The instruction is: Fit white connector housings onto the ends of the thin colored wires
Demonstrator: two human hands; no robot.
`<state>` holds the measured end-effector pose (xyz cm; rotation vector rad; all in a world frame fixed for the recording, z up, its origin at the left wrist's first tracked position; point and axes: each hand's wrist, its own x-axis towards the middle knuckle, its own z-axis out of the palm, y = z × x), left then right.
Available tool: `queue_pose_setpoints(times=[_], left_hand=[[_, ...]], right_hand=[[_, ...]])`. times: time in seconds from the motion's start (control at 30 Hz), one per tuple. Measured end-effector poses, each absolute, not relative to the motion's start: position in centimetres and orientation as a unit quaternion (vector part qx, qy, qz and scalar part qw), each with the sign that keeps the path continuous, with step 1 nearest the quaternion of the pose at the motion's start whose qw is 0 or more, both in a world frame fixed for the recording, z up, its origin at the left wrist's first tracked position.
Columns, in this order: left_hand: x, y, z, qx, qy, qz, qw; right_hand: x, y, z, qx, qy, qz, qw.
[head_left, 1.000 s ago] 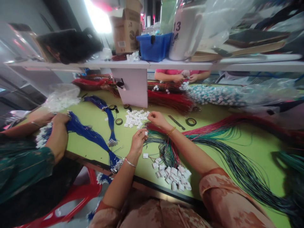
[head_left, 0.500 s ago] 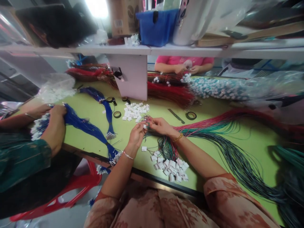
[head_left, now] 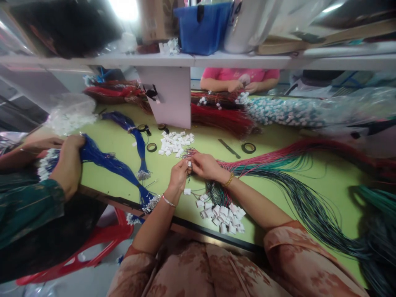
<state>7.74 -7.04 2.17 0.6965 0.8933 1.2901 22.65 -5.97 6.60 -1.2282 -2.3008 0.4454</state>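
Note:
In the middle of the bench, my left hand [head_left: 178, 175] pinches a small white connector housing [head_left: 189, 164] between thumb and fingers. Right beside it is my right hand [head_left: 206, 166], its fingers closed at the connector; the wire ends between them are too small to make out. Loose crimped wire tips [head_left: 187, 153] poke out just beyond my right fingers. From under that hand a long bundle of red, green and black wires [head_left: 262, 164] runs off to the right. Nearer my body lies a heap of white connectors [head_left: 227, 216] on wires, with one connector [head_left: 187, 192] apart from it.
Beyond my hands are a pile of loose white housings [head_left: 175, 143], a black tape roll [head_left: 248, 148] and a dark flat blade [head_left: 229, 148]. At left, a co-worker's hand [head_left: 70, 159] holds blue wires [head_left: 105, 159]. A shelf [head_left: 216, 60] with a blue bin [head_left: 204, 31] crosses above.
My hands have drawn closer together around the white connector, and my right hand has shifted slightly left and down. The view has tilted a little.

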Motion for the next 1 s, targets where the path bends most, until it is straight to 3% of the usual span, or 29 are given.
queue_pose_setpoints(times=[0.23,0.47,0.57,0.7,0.87,1.0], left_hand=[[7.8,-6.9,1.9,0.311,0.425,0.574,0.627],[8.4,-9.2,4.3,0.455,0.418,0.591,0.518],[9.0,-11.1,5.9,0.642,0.311,0.472,0.517],[10.8,-13.0,5.7,0.79,0.18,0.311,0.496],[13.0,-14.0,3.5,0.909,0.155,0.211,0.325],[12.6,-14.0,3.6,0.922,0.14,0.232,0.278]], right_hand=[[22.9,-5.4,5.7,-0.429,-0.799,0.289,0.305],[24.6,-3.7,5.5,-0.432,-0.738,0.438,0.278],[25.5,-3.0,5.0,-0.455,-0.775,0.389,0.202],[25.6,-2.8,4.2,-0.465,-0.83,0.259,0.165],[24.9,-2.7,3.8,-0.47,-0.852,0.188,0.133],[24.3,-3.1,3.5,-0.503,-0.837,0.157,0.149]])
